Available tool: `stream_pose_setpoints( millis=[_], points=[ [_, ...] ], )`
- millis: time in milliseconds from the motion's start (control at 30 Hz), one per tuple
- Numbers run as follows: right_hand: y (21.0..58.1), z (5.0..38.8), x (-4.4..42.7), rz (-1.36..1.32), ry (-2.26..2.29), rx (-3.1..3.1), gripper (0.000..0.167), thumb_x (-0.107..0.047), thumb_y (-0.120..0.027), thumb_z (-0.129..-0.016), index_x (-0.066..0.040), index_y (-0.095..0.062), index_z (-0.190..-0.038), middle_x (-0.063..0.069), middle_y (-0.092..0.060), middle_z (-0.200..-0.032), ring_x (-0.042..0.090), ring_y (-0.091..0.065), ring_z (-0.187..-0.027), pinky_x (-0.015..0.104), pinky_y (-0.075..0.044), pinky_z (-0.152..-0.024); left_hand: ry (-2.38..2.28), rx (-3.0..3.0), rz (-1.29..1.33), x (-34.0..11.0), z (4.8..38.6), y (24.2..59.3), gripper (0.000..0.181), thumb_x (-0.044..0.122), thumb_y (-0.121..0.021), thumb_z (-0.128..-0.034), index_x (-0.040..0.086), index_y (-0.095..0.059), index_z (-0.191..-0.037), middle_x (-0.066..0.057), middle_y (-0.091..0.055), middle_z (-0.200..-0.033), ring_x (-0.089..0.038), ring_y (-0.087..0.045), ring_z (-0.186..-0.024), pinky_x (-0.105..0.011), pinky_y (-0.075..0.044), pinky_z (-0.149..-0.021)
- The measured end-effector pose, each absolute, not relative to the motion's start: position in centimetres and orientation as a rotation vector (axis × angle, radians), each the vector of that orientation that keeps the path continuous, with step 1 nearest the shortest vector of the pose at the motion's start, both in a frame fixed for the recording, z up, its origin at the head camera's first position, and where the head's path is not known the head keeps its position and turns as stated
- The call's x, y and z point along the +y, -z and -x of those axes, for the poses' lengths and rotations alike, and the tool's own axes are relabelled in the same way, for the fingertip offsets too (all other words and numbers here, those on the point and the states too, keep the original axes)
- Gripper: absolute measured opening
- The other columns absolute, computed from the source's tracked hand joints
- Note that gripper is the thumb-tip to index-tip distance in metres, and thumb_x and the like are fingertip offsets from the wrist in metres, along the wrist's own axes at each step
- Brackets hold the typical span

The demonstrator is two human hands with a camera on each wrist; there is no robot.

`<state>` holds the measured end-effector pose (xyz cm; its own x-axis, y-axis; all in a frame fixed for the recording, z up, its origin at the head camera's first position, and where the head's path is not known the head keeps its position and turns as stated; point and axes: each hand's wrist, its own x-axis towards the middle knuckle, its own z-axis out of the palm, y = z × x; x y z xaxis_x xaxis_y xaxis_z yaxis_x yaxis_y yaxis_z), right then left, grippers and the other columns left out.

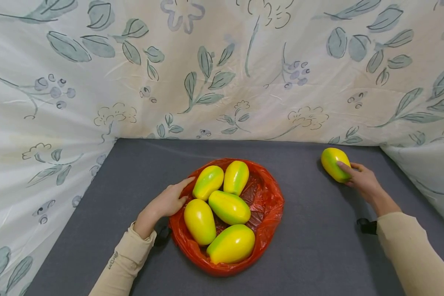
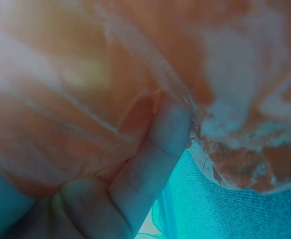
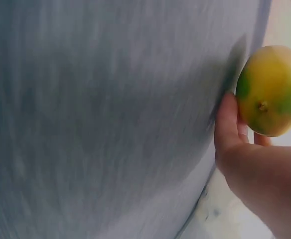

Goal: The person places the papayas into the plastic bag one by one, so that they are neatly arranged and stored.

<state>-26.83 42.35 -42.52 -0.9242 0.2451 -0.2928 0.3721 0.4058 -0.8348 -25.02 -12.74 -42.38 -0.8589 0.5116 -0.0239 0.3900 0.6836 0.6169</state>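
A round red plastic bag (image 1: 274,205), its rim rolled open, sits in the middle of the table with several yellow-green mangoes (image 1: 229,207) inside. My left hand (image 1: 170,200) grips its left rim; close up in the left wrist view, the thumb (image 2: 155,144) presses on the crinkled plastic (image 2: 75,119), and the other fingers are hidden behind it. Far to the right, my right hand (image 1: 366,184) holds another mango (image 1: 333,164) between thumb and fingers. The right wrist view shows this mango (image 3: 272,92) from its stem end, beside the grey cloth.
Dark grey cloth (image 1: 307,246) covers the table. A leaf-patterned white curtain (image 1: 222,74) hangs along the back and both sides. Dark wrist straps (image 1: 366,226) show near the cream sleeves (image 1: 410,242).
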Motion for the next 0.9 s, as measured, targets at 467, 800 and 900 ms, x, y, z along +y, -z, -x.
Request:
stream_pose_setpoints(
  millis=[467, 800, 900],
  points=[
    [41.7, 26.4, 38.1, -0.399, 2.039, 2.033, 0.102, -0.054, -0.053, -0.089, -0.003, 0.009, -0.151, 0.004, -0.028, -0.121, 0.012, -0.044, -0.099, 0.022, -0.047, -0.079, -0.918, 2.704, -0.718, -12.7, 25.1, 42.7, 0.06, -0.003, -0.056, -0.0908, -0.001, -0.032, -0.146, -0.024, -0.049, -0.134, -0.027, -0.059, -0.088, -0.041, -0.052, -0.08],
    [41.6, 26.0, 36.8, -0.29, 2.009, 2.045, 0.094, -0.052, -0.047, -0.094, -0.001, 0.009, -0.15, 0.006, -0.026, -0.121, 0.013, -0.043, -0.097, 0.02, -0.046, -0.08, -0.923, 2.705, -0.719, -12.8, 25.0, 42.7, 0.06, -0.003, -0.057, -0.0904, -0.002, -0.032, -0.146, -0.024, -0.048, -0.134, -0.028, -0.059, -0.091, -0.043, -0.052, -0.084],
    [41.8, 25.7, 36.4, -0.308, 1.999, 2.045, 0.095, -0.053, -0.047, -0.093, -0.001, 0.009, -0.15, 0.006, -0.026, -0.123, 0.014, -0.043, -0.099, 0.021, -0.047, -0.081, -0.924, 2.703, -0.721, -12.7, 25.1, 42.7, 0.06, -0.003, -0.057, -0.0904, -0.002, -0.032, -0.146, -0.024, -0.048, -0.134, -0.028, -0.06, -0.092, -0.044, -0.052, -0.084]
  ],
)
